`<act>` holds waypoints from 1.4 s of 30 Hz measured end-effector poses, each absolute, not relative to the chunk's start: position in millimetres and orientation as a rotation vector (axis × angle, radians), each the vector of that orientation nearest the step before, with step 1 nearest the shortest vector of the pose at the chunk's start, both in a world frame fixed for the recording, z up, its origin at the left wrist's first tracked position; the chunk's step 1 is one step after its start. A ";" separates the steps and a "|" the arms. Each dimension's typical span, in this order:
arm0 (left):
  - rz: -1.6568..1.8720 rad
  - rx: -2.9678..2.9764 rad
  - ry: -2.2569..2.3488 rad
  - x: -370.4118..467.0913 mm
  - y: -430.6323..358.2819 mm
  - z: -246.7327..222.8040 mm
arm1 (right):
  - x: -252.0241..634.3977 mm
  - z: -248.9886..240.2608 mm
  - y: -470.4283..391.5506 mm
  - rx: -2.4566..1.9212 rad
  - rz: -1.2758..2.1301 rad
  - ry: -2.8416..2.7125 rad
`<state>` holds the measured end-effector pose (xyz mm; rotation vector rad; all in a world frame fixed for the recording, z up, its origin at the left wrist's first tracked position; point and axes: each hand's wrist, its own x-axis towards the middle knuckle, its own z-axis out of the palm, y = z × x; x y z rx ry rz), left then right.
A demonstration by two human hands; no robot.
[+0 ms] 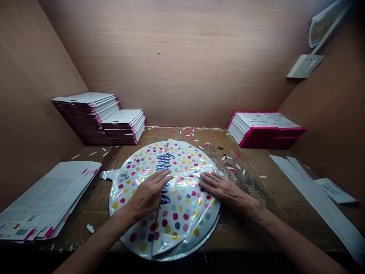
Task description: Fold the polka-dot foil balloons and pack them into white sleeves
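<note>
A flat, round foil balloon (pixel 182 207) lies on the cardboard in front of me. It is shiny white with coloured dots and blue script lettering, part of which my left hand covers. Creases run across it, and layers show at its lower right edge. Its narrow neck (pixel 107 174) points left. My left hand (pixel 151 192) rests over the middle of the balloon with fingers stretched out. At the balloon's right edge, my right hand (pixel 221 188) lies with fingers extended on the foil; its palm side is hidden.
Stacks of white, pink-edged packets (pixel 125 118) stand at the back left, with another packet stack (pixel 268 129) back right. Printed sheets (pixel 51 194) lie left, paper strips (pixel 313 201) right. Paper scraps (pixel 225 158) dot the cardboard surface (pixel 245 228). Wooden panels (pixel 182 64) enclose the bench.
</note>
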<state>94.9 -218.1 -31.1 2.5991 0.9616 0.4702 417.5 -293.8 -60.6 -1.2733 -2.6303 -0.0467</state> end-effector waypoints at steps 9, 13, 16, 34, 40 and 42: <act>0.345 2.280 1.022 95.5 -163.0 -57.9 | 438.2 -59.3 -219.8 -1.749 1.076 -1.572; 0.422 2.027 1.424 116.5 -148.5 -57.0 | 429.4 -76.2 -203.7 -2.009 0.750 -1.533; 0.464 1.964 1.586 130.6 -142.0 -60.8 | 422.0 -84.3 -200.4 -2.197 0.419 -1.525; 0.411 2.725 1.509 161.3 -130.2 -104.1 | 377.8 -67.5 -209.3 -1.675 0.153 -2.298; 0.419 2.564 1.516 159.8 -128.5 -101.6 | 438.4 -37.1 -168.7 -1.768 0.323 -1.846; 0.405 2.611 1.514 160.8 -130.8 -102.6 | 473.1 -2.5 -164.0 -1.788 0.322 -1.643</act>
